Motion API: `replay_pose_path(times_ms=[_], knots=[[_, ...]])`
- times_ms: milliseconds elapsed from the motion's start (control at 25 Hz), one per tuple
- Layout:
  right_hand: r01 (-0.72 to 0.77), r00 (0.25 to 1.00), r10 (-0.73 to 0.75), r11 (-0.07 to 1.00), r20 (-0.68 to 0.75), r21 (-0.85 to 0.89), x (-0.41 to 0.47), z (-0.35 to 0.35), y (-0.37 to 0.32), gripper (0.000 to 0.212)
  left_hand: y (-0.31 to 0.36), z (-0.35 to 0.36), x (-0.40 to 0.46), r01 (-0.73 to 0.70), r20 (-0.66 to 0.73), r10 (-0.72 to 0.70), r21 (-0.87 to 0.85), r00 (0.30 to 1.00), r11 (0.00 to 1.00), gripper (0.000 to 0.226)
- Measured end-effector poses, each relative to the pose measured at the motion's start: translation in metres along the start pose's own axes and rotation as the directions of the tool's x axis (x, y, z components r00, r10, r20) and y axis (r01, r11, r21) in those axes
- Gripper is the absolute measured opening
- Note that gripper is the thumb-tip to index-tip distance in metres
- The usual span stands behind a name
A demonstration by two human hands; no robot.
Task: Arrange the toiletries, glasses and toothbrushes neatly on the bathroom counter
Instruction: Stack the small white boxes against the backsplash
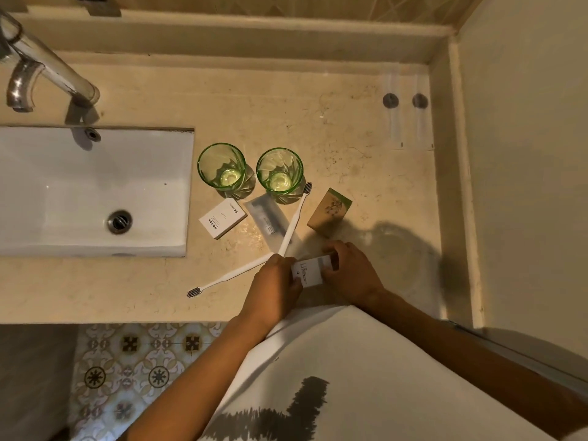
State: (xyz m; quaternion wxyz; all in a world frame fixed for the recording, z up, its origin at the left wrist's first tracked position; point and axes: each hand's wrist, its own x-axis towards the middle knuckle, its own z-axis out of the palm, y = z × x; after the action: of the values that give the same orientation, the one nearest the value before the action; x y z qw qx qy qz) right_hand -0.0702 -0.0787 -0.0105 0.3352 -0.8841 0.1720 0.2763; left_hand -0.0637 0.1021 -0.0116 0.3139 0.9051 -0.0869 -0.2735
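Observation:
Both my hands hold a small white packet (311,271) near the counter's front edge: my left hand (276,288) grips its left end, my right hand (351,275) its right end. Two green glasses (221,165) (279,171) stand upright side by side behind them. Two white toothbrushes lie crossed, one (294,219) pointing toward the right glass, the other (227,276) pointing left along the counter. A white box marked HOTEL (222,218), a clear wrapped sachet (265,218) and a brown and green box (329,213) lie between the glasses and my hands.
A white sink (95,189) is set into the beige marble counter (366,148) at the left, with a chrome tap (38,68) behind it. Two clear bottles with grey caps (390,100) (420,100) stand at the back right by the side wall. Patterned floor tiles show below.

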Motion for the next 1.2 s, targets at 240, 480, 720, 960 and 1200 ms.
replay_pose_path(times_ms=[240, 480, 720, 960, 1200], knots=[[-0.048, 0.985, 0.112, 0.909, -0.132, 0.414, 0.011, -0.036, -0.002, 0.024, 0.036, -0.019, 0.022, 0.160, -0.079, -0.227, -0.491, 0.971, 0.856, 0.018], [0.056, 0.966, 0.131, 0.739, -0.224, 0.671, 0.054, -0.094, -0.009, 0.037, 0.103, -0.032, 0.080, 0.265, 0.102, -0.301, -0.779, 0.948, 0.568, 0.026], [0.032, 0.874, 0.316, 0.722, -0.370, 0.691, 0.115, -0.131, -0.020, 0.041, 0.155, -0.034, 0.167, 0.271, 0.056, -0.414, -0.833, 0.909, 0.482, 0.032], [0.036, 0.881, 0.296, 0.737, -0.370, 0.675, 0.200, -0.154, -0.033, 0.032, 0.170, -0.044, 0.272, 0.236, -0.084, -0.424, -0.726, 0.902, 0.646, 0.033], [0.124, 0.846, 0.217, 0.809, -0.487, 0.574, 0.268, -0.183, -0.047, 0.031, 0.176, -0.059, 0.346, 0.109, -0.232, -0.289, -0.574, 0.929, 0.812, 0.033]])
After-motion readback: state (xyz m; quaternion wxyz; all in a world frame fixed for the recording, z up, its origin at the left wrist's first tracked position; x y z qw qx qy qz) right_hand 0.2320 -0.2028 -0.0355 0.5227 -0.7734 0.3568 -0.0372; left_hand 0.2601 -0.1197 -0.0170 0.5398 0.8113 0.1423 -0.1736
